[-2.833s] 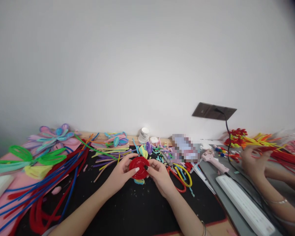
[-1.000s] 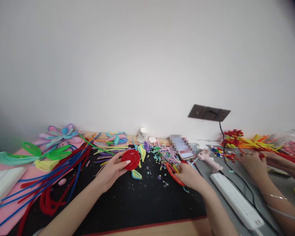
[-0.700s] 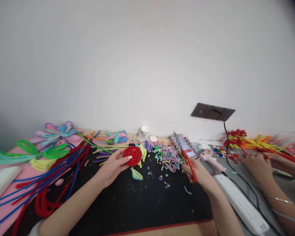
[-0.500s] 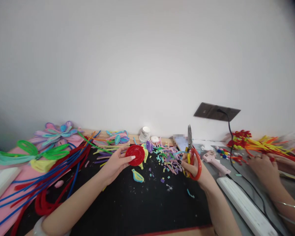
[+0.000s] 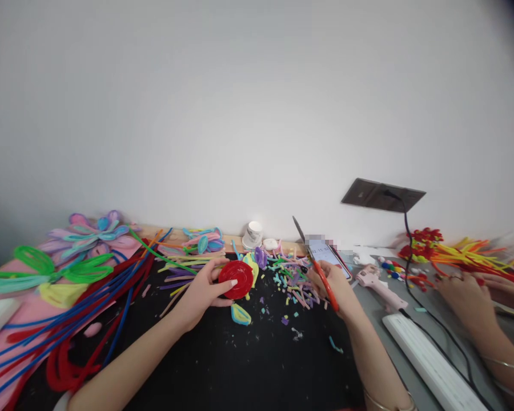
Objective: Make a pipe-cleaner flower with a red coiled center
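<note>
My left hand (image 5: 203, 294) is closed on a flat round red coil (image 5: 236, 279), apparently wound from pipe cleaner, pinched at its left edge with the thumb on top. My right hand (image 5: 332, 282) grips a pair of scissors (image 5: 328, 290) with orange-red handles; the blades point up and left, away from the coil. Below the coil lies a small yellow-and-blue pipe-cleaner petal (image 5: 241, 314) on the black mat (image 5: 240, 365). Cut pipe-cleaner bits (image 5: 295, 279) are heaped between my hands.
Blue pipe cleaners (image 5: 85, 297) and looped flowers (image 5: 94, 234) fill the left side. At the back stand a paper cup (image 5: 253, 234) and a phone (image 5: 325, 253). Rightward are a pink glue gun (image 5: 381, 288), a white power strip (image 5: 428, 365), a black cable and a co-worker's hands (image 5: 465, 294).
The scissors have swung from upright to leaning left, and my right hand has turned with them. The red coil has dropped slightly, still in my left hand. More of the phone shows.
</note>
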The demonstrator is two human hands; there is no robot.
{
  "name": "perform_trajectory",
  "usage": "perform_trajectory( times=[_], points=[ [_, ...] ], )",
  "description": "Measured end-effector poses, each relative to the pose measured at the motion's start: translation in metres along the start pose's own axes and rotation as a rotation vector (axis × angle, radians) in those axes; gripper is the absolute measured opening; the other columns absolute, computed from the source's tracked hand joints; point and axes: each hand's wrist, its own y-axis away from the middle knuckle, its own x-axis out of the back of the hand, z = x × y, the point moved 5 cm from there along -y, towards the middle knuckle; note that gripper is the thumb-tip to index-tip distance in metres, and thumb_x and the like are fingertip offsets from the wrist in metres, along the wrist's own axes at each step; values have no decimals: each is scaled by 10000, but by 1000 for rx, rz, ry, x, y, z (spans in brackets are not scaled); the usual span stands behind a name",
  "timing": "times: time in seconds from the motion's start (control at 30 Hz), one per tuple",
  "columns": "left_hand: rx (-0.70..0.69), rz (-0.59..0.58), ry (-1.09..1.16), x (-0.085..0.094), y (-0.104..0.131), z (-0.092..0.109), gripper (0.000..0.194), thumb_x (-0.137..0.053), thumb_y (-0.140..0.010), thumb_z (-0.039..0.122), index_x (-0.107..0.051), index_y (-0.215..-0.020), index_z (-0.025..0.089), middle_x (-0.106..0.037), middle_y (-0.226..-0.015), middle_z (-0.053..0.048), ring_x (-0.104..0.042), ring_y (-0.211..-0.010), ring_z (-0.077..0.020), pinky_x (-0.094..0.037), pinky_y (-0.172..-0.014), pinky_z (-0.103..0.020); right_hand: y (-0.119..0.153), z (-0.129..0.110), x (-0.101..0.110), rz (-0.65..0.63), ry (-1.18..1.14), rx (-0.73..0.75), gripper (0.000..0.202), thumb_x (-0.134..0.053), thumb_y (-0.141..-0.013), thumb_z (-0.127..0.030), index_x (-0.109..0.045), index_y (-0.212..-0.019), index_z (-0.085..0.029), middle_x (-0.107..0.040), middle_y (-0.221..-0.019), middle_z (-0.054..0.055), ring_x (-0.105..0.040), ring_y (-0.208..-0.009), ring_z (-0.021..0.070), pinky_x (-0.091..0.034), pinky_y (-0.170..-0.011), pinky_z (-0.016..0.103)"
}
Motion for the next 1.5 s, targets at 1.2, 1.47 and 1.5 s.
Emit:
perform_trajectory(
  times=[1.2,1.47,1.5],
  points=[
    [-12,76,-12,-3,0,-11,545,-775,-611,323,-494,-1055,181,-720,-945,-85,-690,-776,-213,-510,-573,-257,12,12,-23,82,-163,173,357,-659,-722,-436,-367,-781,-239,-531,-573,-59,-383,-378,78,-285,-383,209],
    [-64,128,2,-1,0,-13,470,-751,-640,345,-532,-1019,176,-723,-987,-83,-691,-824,-225,-514,-609,-266,27,0,-54,58,693,414,268,-634,-671,-329,-485,-861,-211,-596,-738,11,-563,-660,195,-399,-588,277],
    [-70,135,6,-1,0,-13,453,-748,-646,344,-537,-1010,176,-723,-984,-79,-689,-828,-222,-514,-612,-265,29,-2,-58,53,736,426,304,-622,-675,-326,-490,-919,-202,-617,-799,32,-585,-706,209,-410,-612,284]
  ],
)
